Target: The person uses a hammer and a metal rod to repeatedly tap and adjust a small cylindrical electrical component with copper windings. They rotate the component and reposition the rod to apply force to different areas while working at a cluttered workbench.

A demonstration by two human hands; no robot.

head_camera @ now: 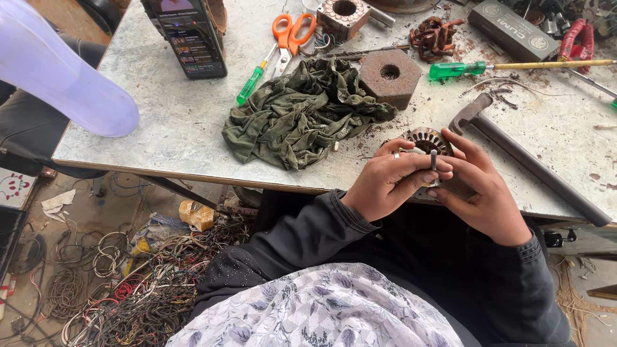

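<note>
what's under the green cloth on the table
The crumpled green cloth lies on the grey table, its right edge against the rusty hexagonal block. Only bare tabletop shows around it; anything beneath its folds is covered and cannot be seen.

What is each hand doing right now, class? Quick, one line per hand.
Left hand: closed, fingers gripping the round slotted metal core and a small grey pin.
Right hand: curled around the same core from the other side, supporting it.
</note>
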